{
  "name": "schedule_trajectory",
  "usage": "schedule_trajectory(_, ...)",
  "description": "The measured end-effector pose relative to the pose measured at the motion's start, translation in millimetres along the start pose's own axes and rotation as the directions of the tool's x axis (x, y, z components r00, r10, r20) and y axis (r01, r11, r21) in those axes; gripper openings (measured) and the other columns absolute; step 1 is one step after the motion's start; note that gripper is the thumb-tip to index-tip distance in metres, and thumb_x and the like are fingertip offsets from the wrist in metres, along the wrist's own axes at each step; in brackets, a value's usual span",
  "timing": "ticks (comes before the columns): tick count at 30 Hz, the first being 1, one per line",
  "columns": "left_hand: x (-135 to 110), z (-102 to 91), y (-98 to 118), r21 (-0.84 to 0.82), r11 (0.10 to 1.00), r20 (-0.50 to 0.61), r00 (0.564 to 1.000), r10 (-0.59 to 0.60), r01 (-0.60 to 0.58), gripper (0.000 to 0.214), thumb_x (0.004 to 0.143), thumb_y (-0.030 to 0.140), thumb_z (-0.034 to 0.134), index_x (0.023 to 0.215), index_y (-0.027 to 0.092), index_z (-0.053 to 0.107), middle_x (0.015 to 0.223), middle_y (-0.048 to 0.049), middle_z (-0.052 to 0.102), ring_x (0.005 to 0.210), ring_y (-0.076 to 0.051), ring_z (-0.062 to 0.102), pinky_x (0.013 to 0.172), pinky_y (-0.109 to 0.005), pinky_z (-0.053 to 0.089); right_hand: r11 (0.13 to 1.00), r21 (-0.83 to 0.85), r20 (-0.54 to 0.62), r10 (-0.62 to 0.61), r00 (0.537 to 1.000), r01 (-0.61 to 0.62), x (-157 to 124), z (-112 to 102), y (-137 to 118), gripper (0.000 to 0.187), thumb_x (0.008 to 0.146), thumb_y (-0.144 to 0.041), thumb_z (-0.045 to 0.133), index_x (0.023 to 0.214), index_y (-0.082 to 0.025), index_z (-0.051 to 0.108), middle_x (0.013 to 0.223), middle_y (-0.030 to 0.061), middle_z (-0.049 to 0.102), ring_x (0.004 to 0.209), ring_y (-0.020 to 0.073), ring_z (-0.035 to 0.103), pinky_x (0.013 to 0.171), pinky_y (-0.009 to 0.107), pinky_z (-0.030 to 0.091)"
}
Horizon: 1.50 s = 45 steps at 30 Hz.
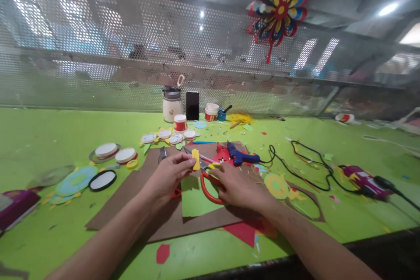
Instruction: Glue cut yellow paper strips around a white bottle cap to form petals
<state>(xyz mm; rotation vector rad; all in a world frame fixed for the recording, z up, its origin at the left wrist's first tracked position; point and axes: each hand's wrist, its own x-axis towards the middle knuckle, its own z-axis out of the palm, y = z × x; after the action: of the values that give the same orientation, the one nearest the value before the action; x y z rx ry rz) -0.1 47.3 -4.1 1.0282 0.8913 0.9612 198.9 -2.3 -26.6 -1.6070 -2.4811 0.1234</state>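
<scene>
My left hand point(172, 170) pinches a small yellow paper strip point(196, 159) between thumb and fingers, upright above the work area. My right hand point(238, 183) is closed at a pair of scissors with an orange-red handle point(209, 191). The scissor blades lie close to the yellow strip, and a small yellow bit shows by the right fingertips. Under both hands lies a green paper sheet point(197, 205) on brown cardboard point(157, 221). Another red loop shows partly beneath my left hand; what it belongs to is hidden.
A blue glue gun point(244, 157) with a black cord lies behind my right hand. White-lidded tubs point(125, 155), a black-rimmed disc point(103, 180) and blue paper rings point(77, 180) are at left. A jug point(172, 105) and phone point(192, 106) stand at the back.
</scene>
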Motion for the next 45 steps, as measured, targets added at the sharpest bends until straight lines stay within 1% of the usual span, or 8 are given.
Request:
schedule_trajectory(6, 2.7, -4.7, 0.4, -0.039, 0.999, -0.037, 0.999, -0.019, 0.017, 0.016, 0.066, 0.020, 0.078, 0.068, 0.014, 0.063, 0.068, -0.0009, 0.065, 0.058, -0.008, 0.058, 0.057, -0.018, 0.047, 0.961, 0.217, 0.066, 0.158, 0.985, -0.169, 9.7, 2.6, 0.7, 0.067, 0.067, -0.010, 0.057, 0.132, -0.023, 0.046, 0.111, 0.0109, 0.062, 0.091, 0.0255, 0.060, 0.064, 0.027, 0.037)
schedule_trajectory(13, 1.7, -4.0, 2.5, -0.066, 0.998, -0.005, 1.000, -0.005, 0.005, 0.017, 0.070, 0.021, 0.074, 0.069, 0.015, 0.058, 0.065, -0.0019, 0.065, 0.064, -0.015, 0.066, 0.069, -0.028, 0.054, 0.799, 0.511, 0.128, 0.293, 0.947, -0.316, 12.8, -7.9, 2.6, 0.057, 0.062, -0.008, 0.059, 0.117, -0.022, 0.063, 0.076, 0.0008, 0.066, 0.064, 0.0157, 0.055, 0.054, 0.024, 0.035)
schedule_trajectory(18, 3.1, -8.6, 5.2, -0.039, 0.998, -0.008, 0.998, 0.058, -0.058, 0.023, 0.067, 0.026, 0.077, 0.070, 0.015, 0.057, 0.063, -0.0005, 0.065, 0.061, -0.014, 0.065, 0.063, -0.024, 0.052, 0.445, 0.826, 0.280, 0.206, 0.938, -0.345, 8.2, -14.9, 14.6, 0.060, 0.057, -0.006, 0.058, 0.116, -0.017, 0.060, 0.070, -0.0031, 0.058, 0.057, 0.0123, 0.050, 0.052, 0.024, 0.041)
schedule_trajectory(23, 3.9, -14.0, 7.8, -0.010, 0.995, -0.021, 0.995, 0.099, -0.099, 0.020, 0.070, 0.027, 0.076, 0.075, 0.016, 0.060, 0.065, 0.0023, 0.064, 0.060, -0.012, 0.063, 0.064, -0.024, 0.051, 0.163, 0.947, 0.267, 0.080, 0.960, -0.277, -3.5, -31.2, 15.7, 0.053, 0.058, -0.009, 0.061, 0.108, -0.020, 0.052, 0.076, -0.0034, 0.055, 0.066, 0.0127, 0.056, 0.066, 0.026, 0.047)
schedule_trajectory(25, 1.3, -13.9, 11.2, 0.034, 0.991, -0.038, 0.990, 0.134, -0.133, 0.017, 0.073, 0.028, 0.074, 0.078, 0.017, 0.062, 0.067, 0.0027, 0.064, 0.061, -0.012, 0.062, 0.062, -0.024, 0.049, 0.202, 0.941, 0.259, 0.084, 0.962, -0.271, -7.1, -35.8, 11.5, 0.047, 0.066, -0.016, 0.065, 0.109, -0.023, 0.047, 0.075, -0.0039, 0.053, 0.065, 0.0128, 0.057, 0.063, 0.025, 0.045)
schedule_trajectory(29, -6.4, -11.3, 19.2, 0.191, 0.948, -0.066, 0.961, 0.270, -0.253, 0.014, 0.076, 0.030, 0.071, 0.079, 0.018, 0.066, 0.069, 0.0029, 0.064, 0.061, -0.012, 0.060, 0.059, -0.022, 0.045, 0.421, 0.884, 0.165, 0.120, 0.979, -0.201, -10.0, -39.3, 6.0, 0.038, 0.080, -0.037, 0.063, 0.110, -0.023, 0.045, 0.083, 0.0004, 0.055, 0.069, 0.0151, 0.053, 0.061, 0.027, 0.044)
schedule_trajectory(37, -8.8, -14.4, 20.5, 0.232, 0.921, 0.006, 0.947, 0.320, -0.313, 0.017, 0.085, 0.035, 0.062, 0.077, 0.019, 0.060, 0.071, 0.0013, 0.065, 0.073, -0.015, 0.063, 0.069, -0.025, 0.045, 0.699, 0.696, 0.133, 0.095, 0.987, -0.161, -12.5, -38.9, 19.4, 0.054, 0.076, -0.044, 0.068, 0.120, -0.022, 0.046, 0.093, 0.0026, 0.056, 0.078, 0.0181, 0.051, 0.071, 0.031, 0.043)
schedule_trajectory(45, -17.2, -13.4, 22.8, 0.245, 0.907, 0.125, 0.939, 0.322, -0.343, 0.013, 0.084, 0.031, 0.063, 0.080, 0.019, 0.063, 0.080, -0.0031, 0.069, 0.080, -0.019, 0.064, 0.077, -0.030, 0.047, 0.807, 0.581, 0.084, 0.070, 0.994, -0.106, -19.9, -50.2, 5.9, 0.051, 0.072, -0.048, 0.071, 0.113, -0.021, 0.055, 0.101, 0.0033, 0.060, 0.083, 0.0194, 0.053, 0.076, 0.030, 0.043)
